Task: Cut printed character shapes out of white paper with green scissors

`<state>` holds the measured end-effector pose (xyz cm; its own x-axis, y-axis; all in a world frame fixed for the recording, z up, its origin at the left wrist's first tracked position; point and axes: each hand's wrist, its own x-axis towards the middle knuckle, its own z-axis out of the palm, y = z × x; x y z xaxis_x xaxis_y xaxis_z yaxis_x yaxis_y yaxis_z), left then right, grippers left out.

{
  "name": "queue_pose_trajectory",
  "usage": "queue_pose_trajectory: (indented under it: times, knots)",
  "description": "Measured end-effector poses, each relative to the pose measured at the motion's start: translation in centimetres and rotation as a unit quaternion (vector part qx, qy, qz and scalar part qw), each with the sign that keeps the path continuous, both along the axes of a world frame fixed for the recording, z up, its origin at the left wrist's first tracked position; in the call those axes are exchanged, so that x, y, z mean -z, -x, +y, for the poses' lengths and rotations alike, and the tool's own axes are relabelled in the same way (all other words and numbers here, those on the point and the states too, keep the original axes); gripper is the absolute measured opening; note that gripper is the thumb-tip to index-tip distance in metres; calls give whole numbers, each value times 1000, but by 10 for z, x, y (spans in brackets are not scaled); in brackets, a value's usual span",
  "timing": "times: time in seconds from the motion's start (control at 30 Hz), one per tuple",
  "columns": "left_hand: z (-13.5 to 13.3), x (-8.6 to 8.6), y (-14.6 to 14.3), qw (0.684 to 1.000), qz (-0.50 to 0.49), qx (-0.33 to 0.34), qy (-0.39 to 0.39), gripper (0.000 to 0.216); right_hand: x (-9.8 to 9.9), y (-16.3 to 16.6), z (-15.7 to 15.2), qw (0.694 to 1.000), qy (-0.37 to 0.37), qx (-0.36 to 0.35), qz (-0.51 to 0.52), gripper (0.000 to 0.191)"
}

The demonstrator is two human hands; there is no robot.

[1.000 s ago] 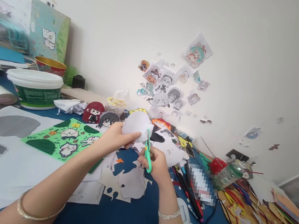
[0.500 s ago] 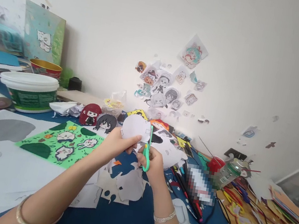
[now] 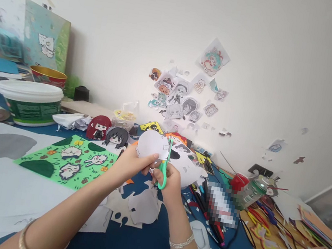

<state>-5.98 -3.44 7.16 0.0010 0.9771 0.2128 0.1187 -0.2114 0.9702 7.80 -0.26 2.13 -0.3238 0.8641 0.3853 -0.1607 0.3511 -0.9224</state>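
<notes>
A rounded white paper cutout (image 3: 151, 144) is pinched in my left hand (image 3: 138, 160), thumb on top, held up above the table. My right hand (image 3: 169, 181) grips green scissors (image 3: 163, 175), their blades pointing up along the paper's right edge. Fingers of both hands nearly touch below the paper. Behind the scissors lies a larger white paper piece (image 3: 188, 171) with a dark patch. Paper scraps (image 3: 144, 206) with cut-out holes lie beneath my hands on the blue tabletop (image 3: 123, 247).
To the left lie a green drawing (image 3: 80, 157) and a large white sheet (image 3: 29, 199). A white-lidded tub (image 3: 29, 103) stands behind them. Pens (image 3: 209, 217), a glass jar (image 3: 254, 192) and a red cup (image 3: 239, 182) are on the right. Cutouts (image 3: 174, 111) cover the wall.
The paper has shifted and turned slightly to the right in my left hand. The scissors tilt a little more to the right. The camera view has moved slightly.
</notes>
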Motion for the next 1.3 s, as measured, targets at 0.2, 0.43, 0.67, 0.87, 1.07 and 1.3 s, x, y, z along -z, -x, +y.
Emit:
queue_pose_trajectory:
  times: [0.2,0.43,0.67,0.87,1.07,1.3]
  knots:
    - [-1,2,-3,1000,15,20,-12,35,1,-1,1,1000,-5,3,14,25]
    - [0,4,-3,999,12,25,-17,36,1,-1,0,1000,-10,6,3,26]
    - [1,2,4,999,-13,-41,-4,32,-3,-3,0,1000,4,-1,-23,25]
    - [3,0,11,995,-43,-83,-26,32,-9,-4,-5,997,15,-7,-76,21]
    - [3,0,11,992,-55,-98,-65,29,-11,-3,-7,993,21,-10,-114,20]
    - [7,4,11,985,102,-99,-96,39,-12,-2,-7,989,14,-6,-150,18]
